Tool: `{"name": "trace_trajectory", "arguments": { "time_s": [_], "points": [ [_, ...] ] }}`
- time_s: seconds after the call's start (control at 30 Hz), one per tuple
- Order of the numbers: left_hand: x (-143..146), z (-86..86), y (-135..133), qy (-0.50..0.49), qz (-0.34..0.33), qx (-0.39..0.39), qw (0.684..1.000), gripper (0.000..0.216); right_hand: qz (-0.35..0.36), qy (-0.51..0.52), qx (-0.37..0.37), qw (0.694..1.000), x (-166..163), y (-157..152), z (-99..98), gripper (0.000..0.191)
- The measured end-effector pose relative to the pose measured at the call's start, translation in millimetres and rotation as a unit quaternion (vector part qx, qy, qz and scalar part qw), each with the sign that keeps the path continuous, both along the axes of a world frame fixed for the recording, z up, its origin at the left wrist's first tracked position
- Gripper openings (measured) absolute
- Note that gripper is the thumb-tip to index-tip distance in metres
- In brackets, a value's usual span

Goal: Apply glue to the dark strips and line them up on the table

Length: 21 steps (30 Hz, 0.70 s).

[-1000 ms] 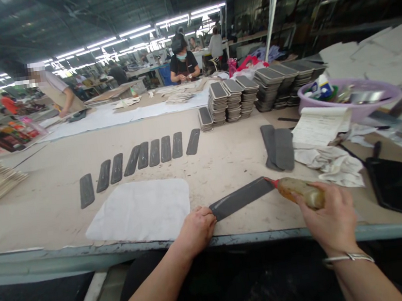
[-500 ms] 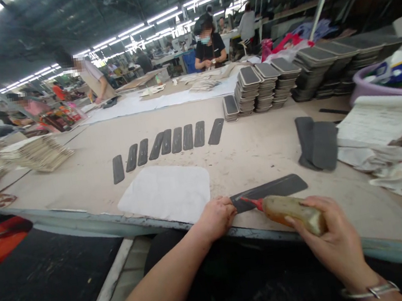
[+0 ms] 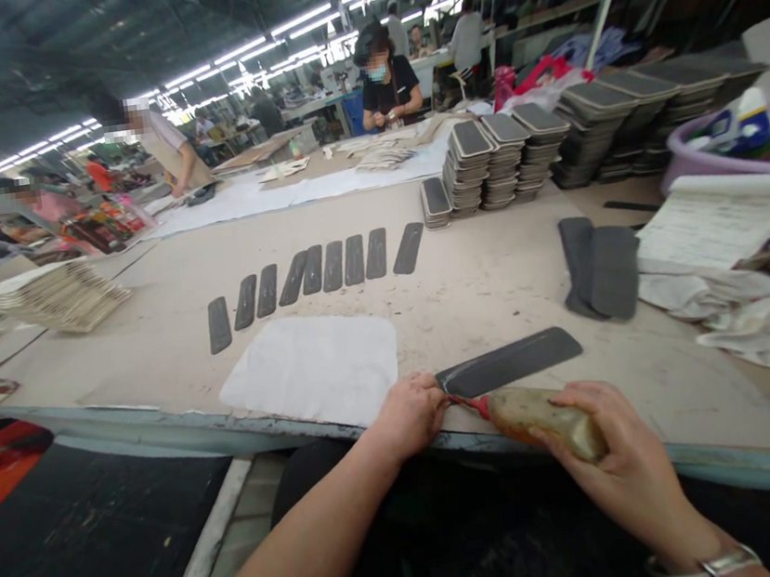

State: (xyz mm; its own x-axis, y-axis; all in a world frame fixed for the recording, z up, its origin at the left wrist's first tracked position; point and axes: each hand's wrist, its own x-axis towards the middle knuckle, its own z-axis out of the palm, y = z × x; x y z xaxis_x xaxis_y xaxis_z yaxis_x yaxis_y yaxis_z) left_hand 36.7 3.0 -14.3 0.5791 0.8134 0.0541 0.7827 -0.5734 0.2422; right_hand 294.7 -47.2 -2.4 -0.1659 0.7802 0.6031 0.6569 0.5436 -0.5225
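My right hand [image 3: 620, 456] is wrapped round a yellowish, translucent glue bottle [image 3: 541, 414] with a red nozzle. The nozzle tip points left and rests at the near left end of a long dark grey strip [image 3: 513, 362], close to my left fingers. My left hand [image 3: 415, 416], its fingers curled together, grips that end at the table's edge. A thin shiny line shows along the strip's far side. Left of it lies a white sheet [image 3: 317, 367] with rounded corners. Several smaller dark grey pieces [image 3: 333, 267] stand in a row beyond, many with shiny streaks.
Stacks of dark-topped pieces [image 3: 472, 170] rise at the back right. Two loose dark pieces [image 3: 614, 274] lie near papers [image 3: 692, 223], a crumpled cloth [image 3: 759, 308] and a purple basin [image 3: 677, 154]. Pale stacks [image 3: 56, 296] stand at left. Co-workers are across the table [image 3: 154, 354].
The glue bottle in my right hand has moved left and slightly down, bringing its nozzle from the strip's surface to its near left end. My left hand keeps its place on the strip.
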Motion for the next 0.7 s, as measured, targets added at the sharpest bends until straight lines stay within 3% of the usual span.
{"name": "trace_trajectory", "arguments": {
  "time_s": [0.17,0.4,0.53,0.6,0.7],
  "points": [
    [3,7.4,-1,0.018,0.028,-0.009,0.999,0.024,-0.043,-0.006,0.006,0.999,20,-4,3.7,0.026],
    [7,12.3,-1,0.013,0.039,-0.020,0.999,0.025,-0.208,-0.054,0.060,0.975,67,0,-1.0,0.031],
    [8,11.2,-1,0.016,0.043,-0.015,0.999,0.024,-0.282,-0.101,0.067,0.952,75,1,-4.4,0.029],
    [9,10.3,-1,0.018,0.042,-0.008,0.999,0.024,-0.276,-0.082,0.079,0.954,69,2,-2.4,0.030],
    [10,8.9,-1,0.022,0.039,0.000,0.999,0.023,-0.188,-0.027,0.093,0.977,51,4,1.7,0.031]
  ]
}}
